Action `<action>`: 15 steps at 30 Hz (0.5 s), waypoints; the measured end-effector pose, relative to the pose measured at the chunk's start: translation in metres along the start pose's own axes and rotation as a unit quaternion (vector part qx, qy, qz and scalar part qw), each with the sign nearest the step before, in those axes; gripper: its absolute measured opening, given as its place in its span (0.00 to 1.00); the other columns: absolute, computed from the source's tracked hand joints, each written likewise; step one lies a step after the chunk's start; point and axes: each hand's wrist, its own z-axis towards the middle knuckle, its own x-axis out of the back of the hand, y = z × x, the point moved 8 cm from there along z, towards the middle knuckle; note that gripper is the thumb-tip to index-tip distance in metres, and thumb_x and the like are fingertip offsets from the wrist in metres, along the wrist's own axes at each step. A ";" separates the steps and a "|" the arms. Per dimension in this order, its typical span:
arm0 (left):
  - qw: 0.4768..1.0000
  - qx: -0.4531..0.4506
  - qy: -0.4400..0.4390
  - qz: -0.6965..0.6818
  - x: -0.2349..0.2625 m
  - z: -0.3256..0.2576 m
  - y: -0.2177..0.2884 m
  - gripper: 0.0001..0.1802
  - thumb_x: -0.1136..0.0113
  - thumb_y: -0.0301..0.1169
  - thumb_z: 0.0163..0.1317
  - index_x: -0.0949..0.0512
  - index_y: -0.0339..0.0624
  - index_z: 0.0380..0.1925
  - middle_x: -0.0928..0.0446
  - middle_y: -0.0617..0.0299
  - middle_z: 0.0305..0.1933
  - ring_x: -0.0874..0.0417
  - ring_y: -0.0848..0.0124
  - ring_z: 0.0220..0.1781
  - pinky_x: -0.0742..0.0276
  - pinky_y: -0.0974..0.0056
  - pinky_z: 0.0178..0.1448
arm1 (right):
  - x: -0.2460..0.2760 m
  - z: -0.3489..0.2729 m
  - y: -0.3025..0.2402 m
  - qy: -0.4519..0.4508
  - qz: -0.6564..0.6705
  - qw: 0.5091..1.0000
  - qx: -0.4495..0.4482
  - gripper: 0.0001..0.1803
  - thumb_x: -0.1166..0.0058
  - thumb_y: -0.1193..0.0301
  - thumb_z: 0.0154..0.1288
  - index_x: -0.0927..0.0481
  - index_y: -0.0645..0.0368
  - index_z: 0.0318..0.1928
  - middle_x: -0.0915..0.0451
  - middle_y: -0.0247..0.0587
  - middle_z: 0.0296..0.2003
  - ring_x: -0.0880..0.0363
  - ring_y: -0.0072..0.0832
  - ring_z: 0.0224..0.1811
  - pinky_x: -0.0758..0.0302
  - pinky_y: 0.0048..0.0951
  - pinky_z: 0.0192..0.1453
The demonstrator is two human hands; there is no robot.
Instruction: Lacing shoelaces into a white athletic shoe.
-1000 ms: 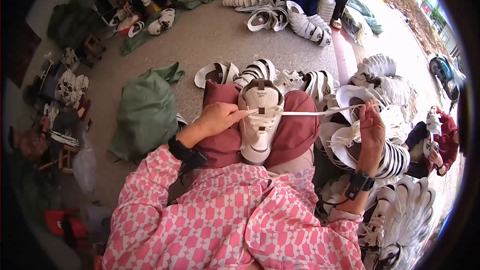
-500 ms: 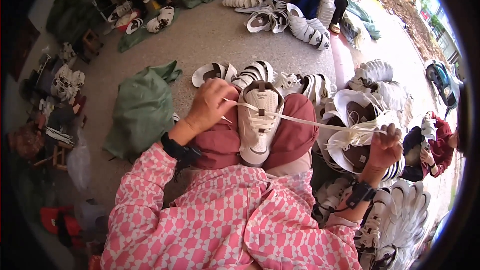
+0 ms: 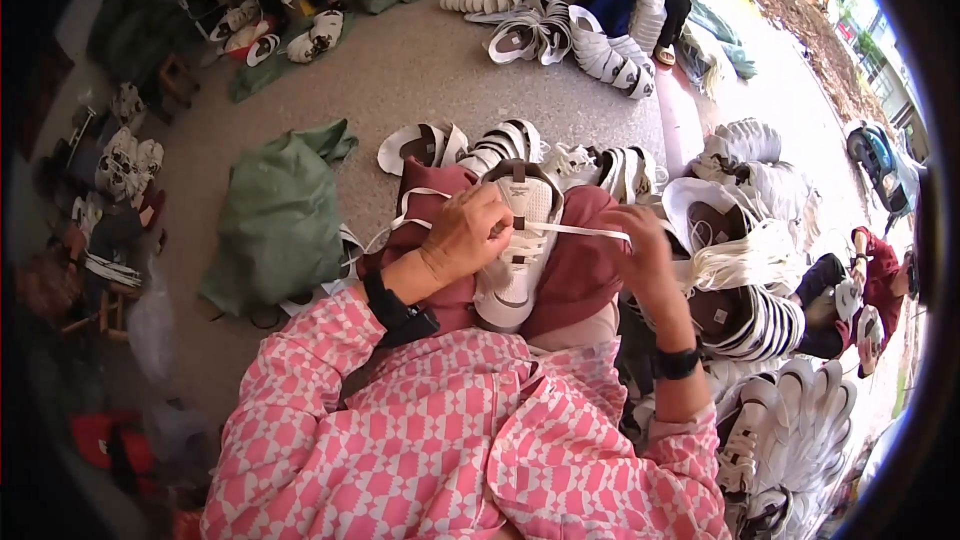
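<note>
A white shoe upper [image 3: 516, 285] with a brown-lined tongue lies between my knees, toe towards me. A flat white shoelace [image 3: 575, 230] runs from its eyelets out to the right. My right hand [image 3: 648, 255] pinches that length near the right knee. Over the shoe's left side, my left hand [image 3: 462, 232] is closed with curled fingers at the eyelets; its fingertips and anything in them are hidden. Another stretch of lace loops loosely over the left knee, beyond the left hand.
A green sack [image 3: 275, 225] sits left of my knees. Nested white shoe uppers [image 3: 745, 325] are stacked at right, with a bundle of white laces [image 3: 745, 262] on top. More uppers [image 3: 505, 145] lie beyond my knees. Other people sit at the far side and right.
My right hand has come in from the far right towards the shoe, shortening the lace stretch. My left hand has moved right, onto the shoe. Lace now loops over the left knee.
</note>
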 end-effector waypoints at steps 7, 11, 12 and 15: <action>1.000 -0.007 0.009 -0.027 -0.001 0.001 0.000 0.07 0.35 0.24 0.47 0.25 0.43 0.25 0.30 0.60 0.30 0.23 0.60 0.32 0.27 0.58 0.37 | -0.051 0.026 -0.027 -0.078 -0.104 0.991 0.043 0.11 0.39 0.66 0.55 0.20 0.55 0.38 0.23 0.41 0.40 0.27 0.42 0.51 0.35 0.42 0.61; 1.000 -0.017 0.012 -0.018 0.000 0.000 0.000 0.07 0.35 0.24 0.46 0.24 0.43 0.25 0.30 0.60 0.30 0.23 0.60 0.32 0.26 0.59 0.36 | -0.052 0.033 -0.038 -0.079 -0.114 0.987 0.084 0.10 0.40 0.66 0.56 0.20 0.55 0.38 0.24 0.40 0.37 0.27 0.41 0.48 0.34 0.41 0.58; 1.000 -0.017 0.013 -0.020 0.000 0.000 0.000 0.07 0.35 0.24 0.46 0.24 0.43 0.25 0.30 0.60 0.30 0.23 0.60 0.32 0.26 0.59 0.36 | -0.054 0.036 -0.040 -0.088 -0.116 0.985 0.093 0.09 0.40 0.66 0.56 0.20 0.54 0.36 0.25 0.39 0.36 0.27 0.40 0.46 0.34 0.40 0.55; 0.999 0.008 0.018 -0.027 0.000 -0.001 -0.003 0.07 0.35 0.24 0.46 0.24 0.43 0.25 0.30 0.60 0.30 0.22 0.60 0.33 0.26 0.59 0.37 | -0.059 0.043 -0.041 -0.110 -0.115 0.980 0.116 0.07 0.40 0.67 0.55 0.21 0.54 0.34 0.26 0.38 0.35 0.28 0.38 0.44 0.34 0.39 0.52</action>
